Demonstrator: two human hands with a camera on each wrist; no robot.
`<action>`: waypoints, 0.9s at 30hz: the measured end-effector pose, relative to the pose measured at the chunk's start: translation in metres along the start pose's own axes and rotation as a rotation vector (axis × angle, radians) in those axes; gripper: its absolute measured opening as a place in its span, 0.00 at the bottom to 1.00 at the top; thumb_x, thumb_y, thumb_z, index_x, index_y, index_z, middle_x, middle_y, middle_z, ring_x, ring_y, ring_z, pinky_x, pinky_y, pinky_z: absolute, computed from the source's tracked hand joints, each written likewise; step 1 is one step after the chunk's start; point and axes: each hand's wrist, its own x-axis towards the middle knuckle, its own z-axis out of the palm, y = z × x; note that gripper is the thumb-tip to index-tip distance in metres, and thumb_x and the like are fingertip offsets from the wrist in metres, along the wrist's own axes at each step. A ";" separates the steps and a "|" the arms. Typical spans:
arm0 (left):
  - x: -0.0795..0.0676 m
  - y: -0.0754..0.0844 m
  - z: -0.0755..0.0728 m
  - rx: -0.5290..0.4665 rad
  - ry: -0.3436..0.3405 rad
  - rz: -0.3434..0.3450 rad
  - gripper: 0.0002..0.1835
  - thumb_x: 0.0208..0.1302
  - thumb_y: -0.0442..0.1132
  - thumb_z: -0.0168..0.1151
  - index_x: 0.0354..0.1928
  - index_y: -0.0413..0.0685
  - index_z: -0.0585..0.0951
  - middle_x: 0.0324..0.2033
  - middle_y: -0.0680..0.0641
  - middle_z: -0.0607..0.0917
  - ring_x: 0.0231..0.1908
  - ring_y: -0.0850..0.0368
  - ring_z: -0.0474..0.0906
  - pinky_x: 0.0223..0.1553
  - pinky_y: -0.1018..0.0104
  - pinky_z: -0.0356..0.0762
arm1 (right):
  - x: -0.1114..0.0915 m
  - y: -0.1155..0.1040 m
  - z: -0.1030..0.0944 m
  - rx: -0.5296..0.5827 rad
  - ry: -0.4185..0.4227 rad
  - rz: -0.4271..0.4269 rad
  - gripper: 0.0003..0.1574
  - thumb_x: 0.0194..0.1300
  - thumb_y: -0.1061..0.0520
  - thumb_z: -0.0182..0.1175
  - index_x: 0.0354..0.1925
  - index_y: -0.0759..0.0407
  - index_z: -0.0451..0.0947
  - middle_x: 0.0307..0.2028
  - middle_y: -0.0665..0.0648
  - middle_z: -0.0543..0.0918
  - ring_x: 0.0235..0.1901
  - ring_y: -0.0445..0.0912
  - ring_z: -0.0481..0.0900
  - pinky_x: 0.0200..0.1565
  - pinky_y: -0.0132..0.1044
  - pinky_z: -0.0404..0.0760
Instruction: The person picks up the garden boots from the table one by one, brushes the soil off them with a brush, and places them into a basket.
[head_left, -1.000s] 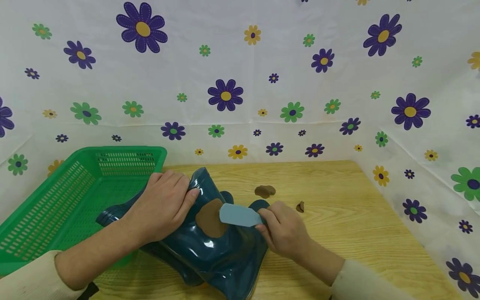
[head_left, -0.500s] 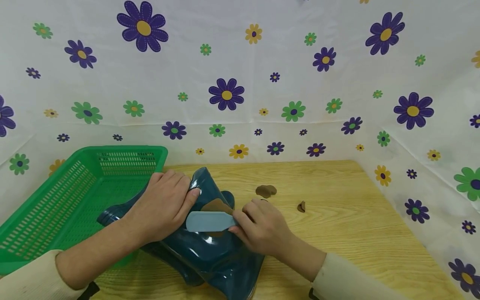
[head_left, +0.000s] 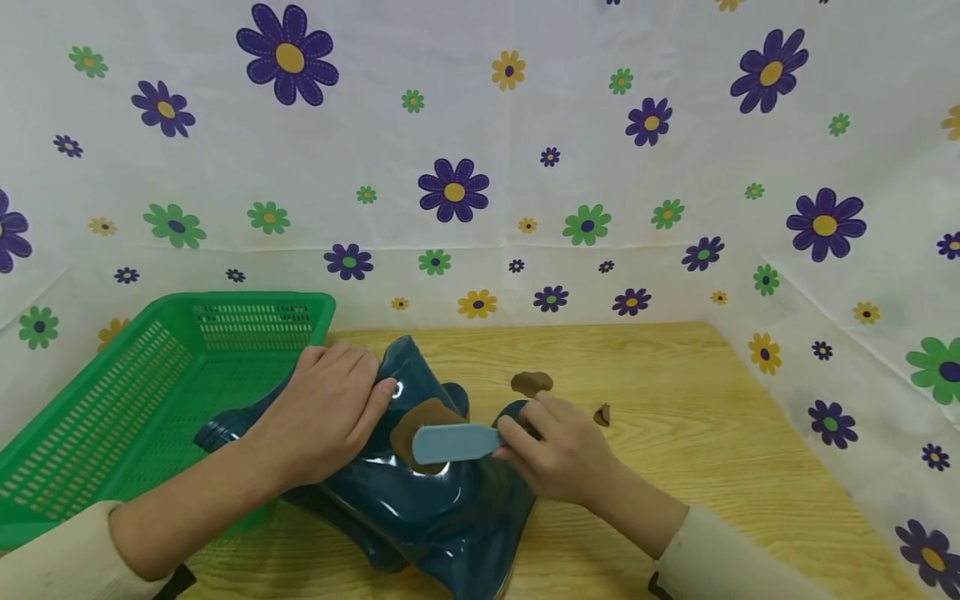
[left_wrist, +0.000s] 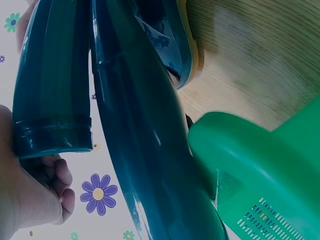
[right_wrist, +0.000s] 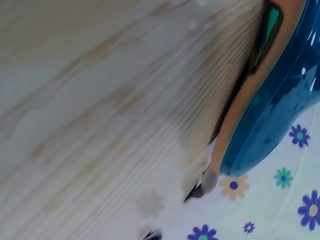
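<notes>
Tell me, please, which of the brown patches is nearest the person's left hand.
The big patch on the upper boot, partly hidden by the blue tool. The flat patch and curled patch lie farther from that hand, on the table.

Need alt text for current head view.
Left hand grips a glossy dark-teal rubber boot; right hand holds a flat light-blue tool at the boot's brown patch. Green perforated plastic basket at image left.
</notes>
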 end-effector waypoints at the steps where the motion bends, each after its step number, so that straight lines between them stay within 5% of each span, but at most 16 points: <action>1: 0.000 0.000 0.000 0.000 0.000 -0.001 0.13 0.76 0.44 0.48 0.29 0.52 0.71 0.24 0.53 0.67 0.35 0.54 0.66 0.43 0.54 0.61 | -0.003 0.002 -0.001 0.004 -0.004 0.002 0.26 0.81 0.44 0.40 0.37 0.57 0.77 0.25 0.52 0.69 0.20 0.43 0.60 0.22 0.30 0.60; 14: 0.002 0.001 0.001 -0.016 0.020 0.019 0.13 0.76 0.44 0.49 0.29 0.52 0.70 0.24 0.54 0.67 0.34 0.54 0.67 0.44 0.54 0.61 | -0.026 0.016 -0.002 0.056 -0.023 0.021 0.27 0.81 0.44 0.38 0.40 0.59 0.76 0.27 0.53 0.71 0.24 0.44 0.64 0.26 0.33 0.65; 27: 0.005 0.005 -0.001 -0.031 0.031 0.039 0.13 0.76 0.42 0.49 0.29 0.52 0.70 0.23 0.54 0.65 0.33 0.55 0.66 0.45 0.53 0.62 | 0.007 0.003 0.011 0.165 -0.020 -0.027 0.24 0.81 0.46 0.39 0.41 0.60 0.75 0.28 0.53 0.71 0.25 0.43 0.64 0.29 0.32 0.65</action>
